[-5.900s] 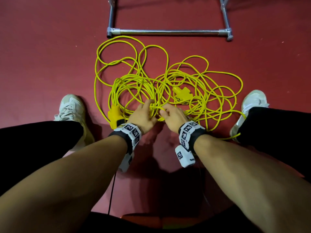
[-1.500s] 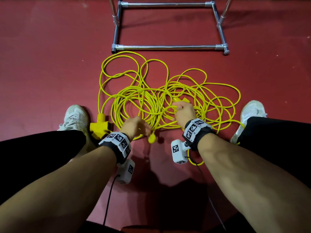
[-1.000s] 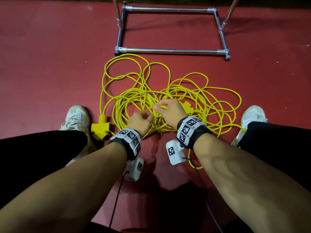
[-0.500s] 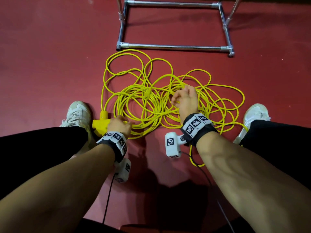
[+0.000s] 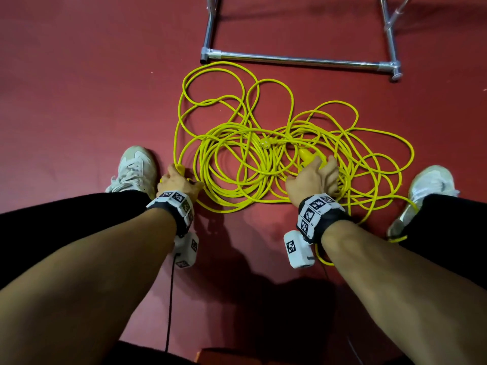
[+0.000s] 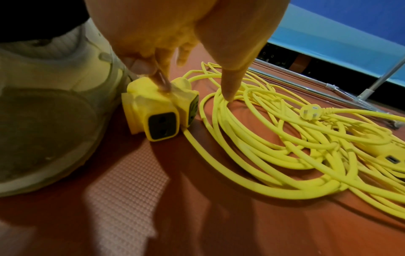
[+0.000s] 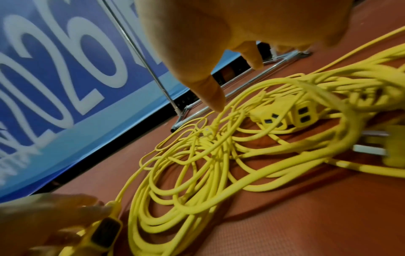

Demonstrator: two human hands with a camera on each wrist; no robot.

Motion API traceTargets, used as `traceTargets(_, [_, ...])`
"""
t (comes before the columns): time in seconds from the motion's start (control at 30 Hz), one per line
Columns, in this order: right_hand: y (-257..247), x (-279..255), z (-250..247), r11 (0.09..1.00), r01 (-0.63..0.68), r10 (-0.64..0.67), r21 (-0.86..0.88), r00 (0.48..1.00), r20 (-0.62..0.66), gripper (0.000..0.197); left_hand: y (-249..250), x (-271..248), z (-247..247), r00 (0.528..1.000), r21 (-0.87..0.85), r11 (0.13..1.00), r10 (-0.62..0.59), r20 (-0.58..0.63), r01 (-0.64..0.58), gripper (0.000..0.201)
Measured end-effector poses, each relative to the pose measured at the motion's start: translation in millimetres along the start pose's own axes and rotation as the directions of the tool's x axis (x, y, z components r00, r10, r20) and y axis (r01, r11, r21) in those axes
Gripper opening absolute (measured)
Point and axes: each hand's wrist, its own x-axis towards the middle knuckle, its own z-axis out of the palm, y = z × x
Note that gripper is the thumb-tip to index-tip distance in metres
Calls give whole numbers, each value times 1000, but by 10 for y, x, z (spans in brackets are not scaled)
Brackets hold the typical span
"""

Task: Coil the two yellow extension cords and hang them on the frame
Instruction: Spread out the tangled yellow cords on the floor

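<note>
The left grip [image 5: 176, 184] pinches a socket block [image 6: 153, 110]; the right grip [image 5: 313, 177] hangs spread over the tangled cords [image 6: 295, 188]. That end is best drawn out slowly, loop by loop.

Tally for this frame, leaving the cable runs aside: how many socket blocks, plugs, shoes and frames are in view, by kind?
Yellow socket blocks: 2
Yellow plugs: 2
White shoes: 2
Metal frame: 1
Total: 7

Bright yellow tangled extension cords [image 6: 295, 190] lie on a dark red, finely dimpled floor mat [image 5: 79, 88]. The yellow plastic socket block [image 6: 153, 107] shows black outlet faces. Black wristbands [image 5: 316, 209] carry black-and-white square markers.
</note>
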Motion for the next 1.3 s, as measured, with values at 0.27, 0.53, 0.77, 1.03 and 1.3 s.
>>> traceTargets(0.27, [-219,-84,71,985,173,-173,15,971,163,48,46,-76,51,975,197,979,-99,200,59,37])
traceTargets(0.53, [-218,-106,52,970,226,-244,95,910,335,31,382,-211,-68,996,-233,971,-39,76,56,35])
traceTargets(0.77, [-432,-88,-135,918,304,-359,255,910,208,54,729,-612,-339,937,-492,797,311,-161,-349,54])
traceTargets(1.03, [-755,10,-727,771,605,-630,199,769,104,50,1162,-1008,-822,662,-314,584,691,-291,-748,50])
traceTargets(1.3, [-156,124,-772,899,410,-438,153,846,305,12,1430,-1164,-1179,737,-584,459,509,-445,-670,47])
